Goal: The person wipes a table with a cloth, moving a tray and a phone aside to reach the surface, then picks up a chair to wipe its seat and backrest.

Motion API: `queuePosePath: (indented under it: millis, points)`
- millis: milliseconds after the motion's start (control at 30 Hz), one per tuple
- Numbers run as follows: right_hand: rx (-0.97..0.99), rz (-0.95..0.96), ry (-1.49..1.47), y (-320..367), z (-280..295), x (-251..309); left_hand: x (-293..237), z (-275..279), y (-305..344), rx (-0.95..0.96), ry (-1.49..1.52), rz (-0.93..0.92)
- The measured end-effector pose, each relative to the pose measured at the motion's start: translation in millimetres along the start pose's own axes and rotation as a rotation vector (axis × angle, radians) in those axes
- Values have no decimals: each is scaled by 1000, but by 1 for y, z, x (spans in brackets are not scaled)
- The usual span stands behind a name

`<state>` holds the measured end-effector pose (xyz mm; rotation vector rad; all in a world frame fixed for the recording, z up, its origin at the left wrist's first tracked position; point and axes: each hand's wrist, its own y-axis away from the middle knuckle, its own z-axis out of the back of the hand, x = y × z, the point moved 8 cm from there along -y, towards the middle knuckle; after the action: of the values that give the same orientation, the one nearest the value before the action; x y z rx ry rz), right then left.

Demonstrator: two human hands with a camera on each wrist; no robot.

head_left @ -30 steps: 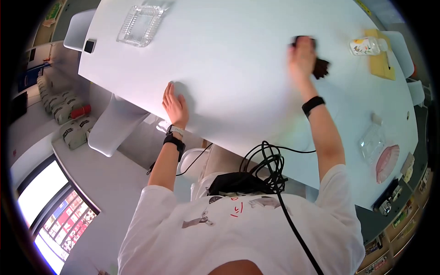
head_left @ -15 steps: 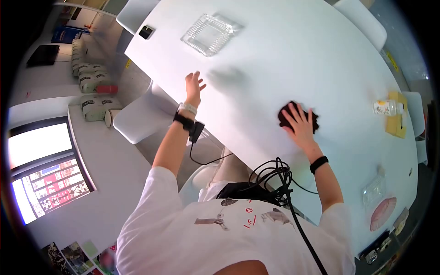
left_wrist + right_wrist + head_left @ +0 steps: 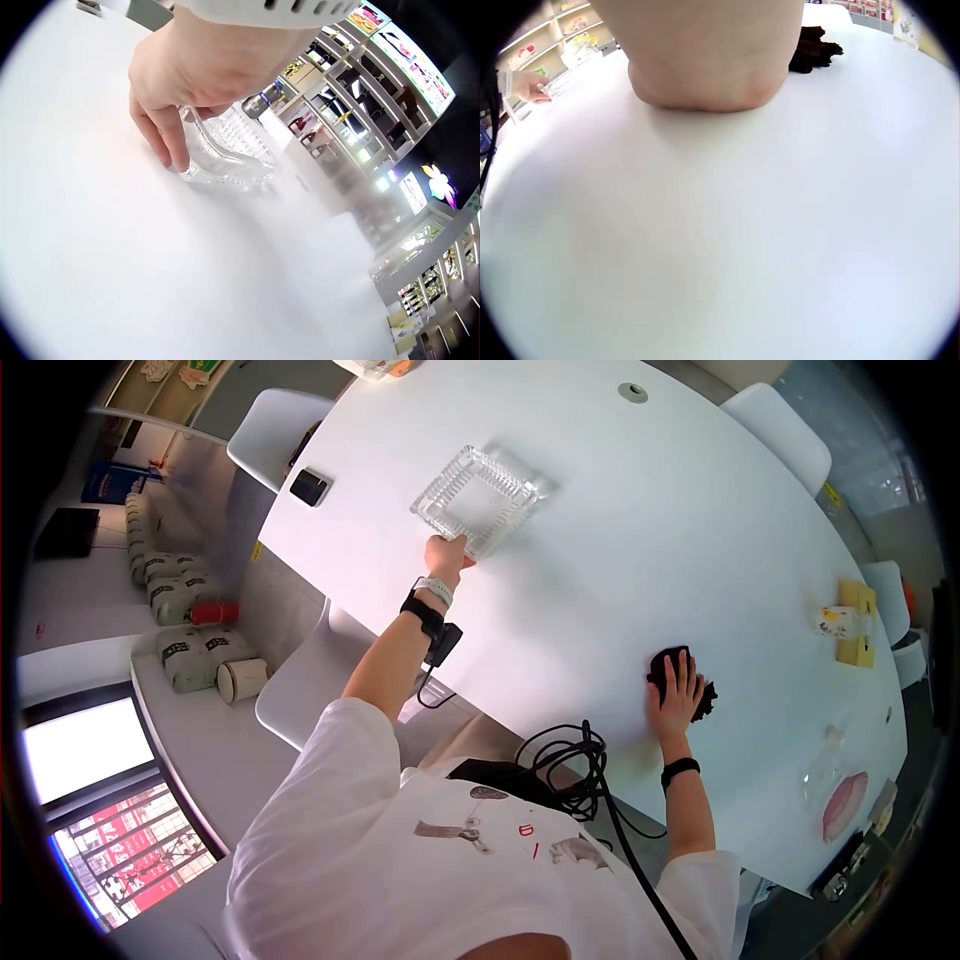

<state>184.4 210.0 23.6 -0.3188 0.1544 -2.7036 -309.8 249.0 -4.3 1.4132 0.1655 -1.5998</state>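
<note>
My left hand point(image 3: 447, 553) pinches the near edge of a clear ribbed plastic tray point(image 3: 482, 503) on the white table. In the left wrist view, the fingers of that hand point(image 3: 199, 71) bend down over the rim of the tray point(image 3: 225, 159). Farther right, my right hand point(image 3: 677, 700) lies flat with straight fingers on a dark red-brown cloth point(image 3: 662, 666). The palm covers part of it, and a crumpled edge shows beyond the fingers. From the right wrist, the heel of the hand point(image 3: 705, 67) rests low at the tabletop, with the cloth point(image 3: 814, 51) peeking out behind it.
A small black device point(image 3: 310, 487) lies near the table's left edge. On the right stand a bottle point(image 3: 836, 622) and a yellow box point(image 3: 857, 635). Nearer are clear packaging point(image 3: 818, 770) and a pink oval item point(image 3: 846, 807). Coiled black cable point(image 3: 575, 775) hangs at the front edge.
My left hand has come off the tabletop, reached forward and taken hold of the tray's edge. My right hand has drawn the cloth nearer to me, wiping over the table.
</note>
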Motion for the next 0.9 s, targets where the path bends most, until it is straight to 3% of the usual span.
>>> queuePosePath:
  millis: [200,300,467,900]
  points:
    - [-16,-14,-36,-4,6,4,5,-9,22,55,-127,-68]
    - [-5,-36,-20,-2,5,2,-14,-40,61,195,-133,-64]
    - [-25,-32,-41,-2,6,-2,-16,-119,108,474,-161,-35]
    - [40,-59,-132,2,5,-10,-8,-337,228,793,-296,-183]
